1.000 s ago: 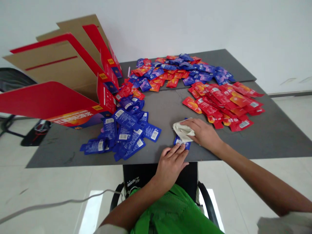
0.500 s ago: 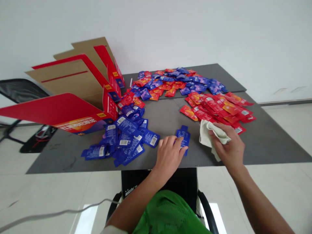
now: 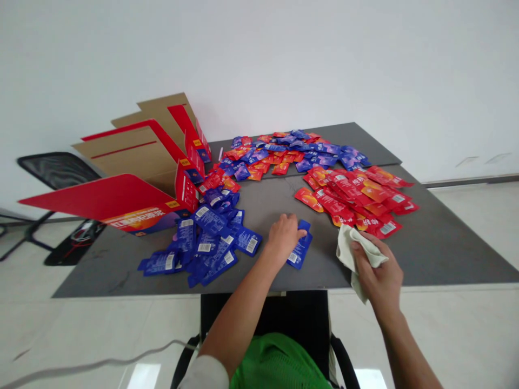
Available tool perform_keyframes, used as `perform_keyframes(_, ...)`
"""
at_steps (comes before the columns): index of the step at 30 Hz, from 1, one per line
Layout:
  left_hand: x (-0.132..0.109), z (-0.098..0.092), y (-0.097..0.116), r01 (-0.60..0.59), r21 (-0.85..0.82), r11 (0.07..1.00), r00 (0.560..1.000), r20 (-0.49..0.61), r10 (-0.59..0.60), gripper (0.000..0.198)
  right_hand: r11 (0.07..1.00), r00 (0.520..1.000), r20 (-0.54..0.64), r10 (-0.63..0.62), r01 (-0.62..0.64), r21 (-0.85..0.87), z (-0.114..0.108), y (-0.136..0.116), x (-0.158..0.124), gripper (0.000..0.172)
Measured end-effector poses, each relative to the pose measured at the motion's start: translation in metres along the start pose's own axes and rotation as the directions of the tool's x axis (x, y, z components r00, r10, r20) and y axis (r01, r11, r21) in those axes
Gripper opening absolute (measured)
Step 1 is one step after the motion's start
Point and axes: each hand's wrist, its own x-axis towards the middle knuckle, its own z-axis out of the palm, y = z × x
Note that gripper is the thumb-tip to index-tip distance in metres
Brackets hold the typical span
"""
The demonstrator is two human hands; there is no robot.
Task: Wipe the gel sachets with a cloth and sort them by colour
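My left hand (image 3: pixel 283 236) rests on the grey table (image 3: pixel 441 246) with its fingers closed on the edge of one blue packet (image 3: pixel 299 252), which lies flat near the front edge. To the right of it, my right hand (image 3: pixel 377 273) clutches a bunched off-white cloth (image 3: pixel 357 253) at the table's front edge. A pile of blue packets (image 3: pixel 206 240) lies to the left of my left hand. A pile of red packets (image 3: pixel 357 194) lies just beyond the cloth.
An open red and brown cardboard box (image 3: pixel 133 173) lies on its side at the table's left. A mixed heap of red and blue packets (image 3: pixel 287 148) covers the far side. A black chair (image 3: pixel 57 173) stands at the left, and a cable (image 3: pixel 101 362) runs over the floor.
The right hand lifted the cloth off the blue packet and drew it right to the front edge. The left hand slid the packet forward and to the left. The view tilted upward.
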Motion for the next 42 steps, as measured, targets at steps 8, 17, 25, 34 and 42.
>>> perform_keyframes(8, 0.008, -0.025, -0.006, -0.153, -0.139, 0.978, 0.984, 0.075, 0.164, 0.023, 1.0, 1.0, -0.007, -0.019, 0.019, 0.024, 0.001, 0.006, 0.002, 0.049)
perform_keyframes(17, -0.079, -0.038, -0.01, -0.537, -0.041, 0.843, 0.829, -0.21, 0.518, 0.027, 1.0, 1.0, -0.017, -0.008, 0.007, -0.016, 0.001, 0.006, 0.0, 0.047)
perform_keyframes(25, -0.131, 0.009, -0.037, -0.545, 0.149, 0.825, 0.831, -0.035, 0.555, 0.03, 1.0, 0.999, 0.053, -0.007, 0.007, -0.008, 0.001, 0.008, 0.006, 0.051)
perform_keyframes(34, -0.16, 0.072, -0.031, -0.554, 0.225, 0.801, 0.767, -0.236, 0.597, 0.034, 0.911, 0.878, 0.267, -0.398, 0.412, 0.006, -0.004, -0.042, 0.032, 0.038)
perform_keyframes(42, -0.157, 0.08, -0.039, -0.572, 0.182, 0.8, 0.756, -0.261, 0.6, 0.03, 0.606, 0.32, 0.711, -0.627, 0.773, 0.186, 0.04, -0.043, 0.022, 0.054)
